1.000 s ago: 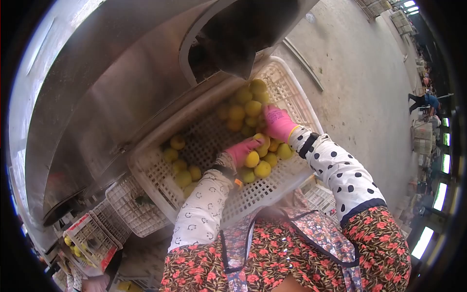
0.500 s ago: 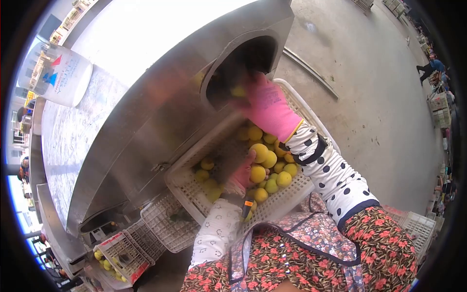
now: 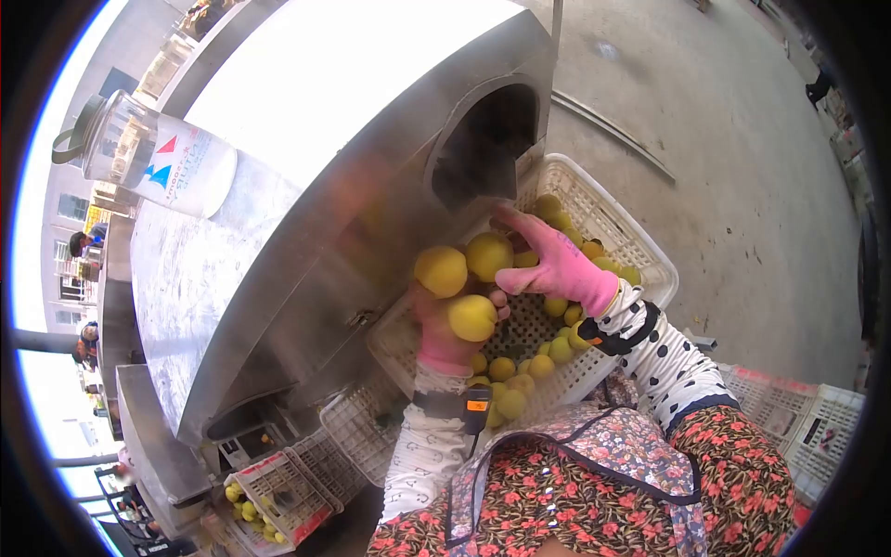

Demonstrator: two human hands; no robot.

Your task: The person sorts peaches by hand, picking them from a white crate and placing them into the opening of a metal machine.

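My left hand [image 3: 444, 339], in a pink glove, is raised over the white crate [image 3: 640, 251], closed around yellow fruits. One yellow fruit [image 3: 472, 317] rests against its fingers, and a larger-looking one [image 3: 441, 271] sits just above. My right hand [image 3: 561, 267], gloved in pink too, has thumb and fingers spaced around another yellow fruit [image 3: 489, 256] beside the left hand's fruits. Its contact with that fruit is partly hidden. Below both hands, several yellow-green fruits [image 3: 541, 367] lie along the crate's sides, and part of its perforated bottom shows between them.
A curved metal table [image 3: 306, 232] with a dark oval opening [image 3: 487, 139] stands beyond the crate. On its top is a clear plastic jug [image 3: 176, 167]. Other crates stand at lower left [image 3: 288, 492] and right [image 3: 817, 436]. Concrete floor [image 3: 733, 176] lies to the right.
My right hand has come out of the metal opening, down over the crate beside my left hand. The left hand has risen with fruits in it. The view has shifted slightly.
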